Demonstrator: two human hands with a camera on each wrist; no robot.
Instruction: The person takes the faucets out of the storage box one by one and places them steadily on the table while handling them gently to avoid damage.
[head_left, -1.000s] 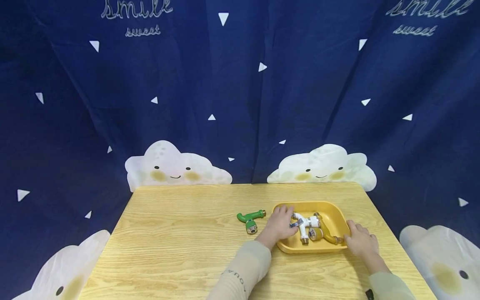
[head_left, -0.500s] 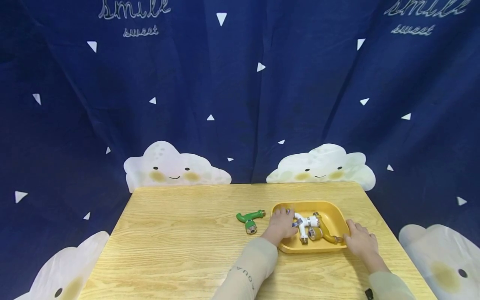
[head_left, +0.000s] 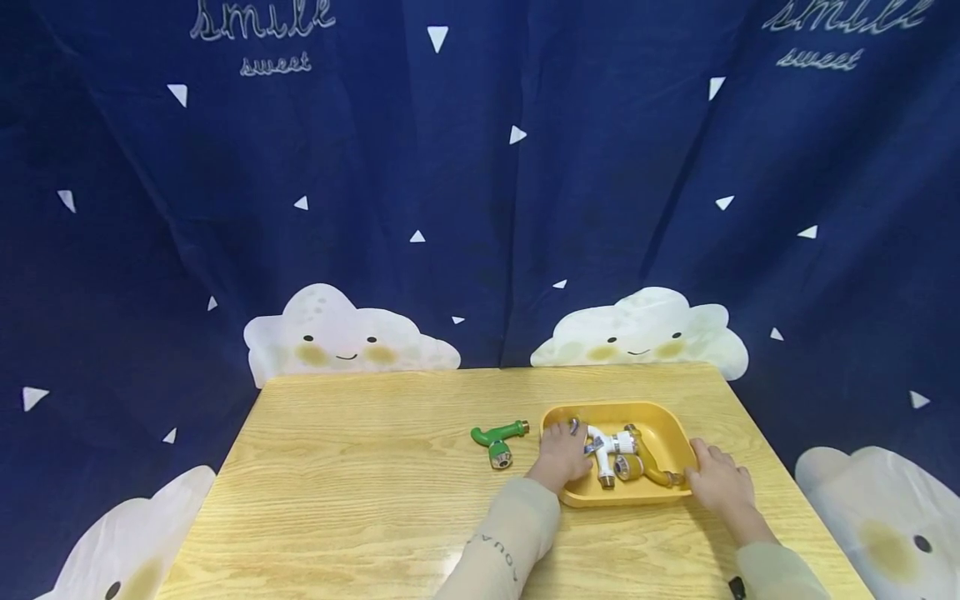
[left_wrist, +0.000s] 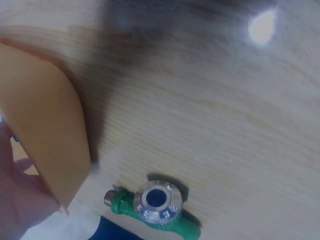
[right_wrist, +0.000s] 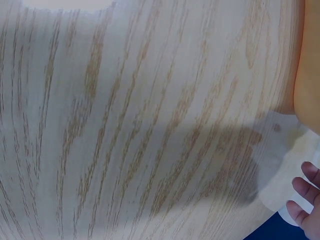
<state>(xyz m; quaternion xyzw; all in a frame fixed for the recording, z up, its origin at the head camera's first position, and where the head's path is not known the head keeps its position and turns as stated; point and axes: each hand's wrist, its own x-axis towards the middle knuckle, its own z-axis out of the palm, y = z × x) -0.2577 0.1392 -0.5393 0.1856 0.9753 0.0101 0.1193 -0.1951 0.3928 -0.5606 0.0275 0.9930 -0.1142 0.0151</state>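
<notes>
A yellow tray (head_left: 660, 417) sits at the right of the table. In it lie a white tap (head_left: 604, 462) and a mustard-yellow tap (head_left: 654, 467), side by side. My left hand (head_left: 561, 454) reaches into the tray's left end, beside chrome parts (head_left: 575, 426); whether its fingers grip one is hidden. The left wrist view shows this hand (left_wrist: 22, 197) behind the tray wall (left_wrist: 55, 125). At the tray's right rim my right hand (head_left: 722, 479) rests, its fingers (right_wrist: 306, 189) loosely extended in the right wrist view. A green tap (head_left: 498, 442) lies left of the tray.
The wooden table (head_left: 360, 467) reaches back to a dark blue curtain (head_left: 480, 183) with white cloud prints. A small black object (head_left: 737, 587) shows at the right sleeve.
My left hand has drawn back slightly toward me inside the tray, uncovering a chrome end near the far rim. The right hand and the taps look unmoved.
</notes>
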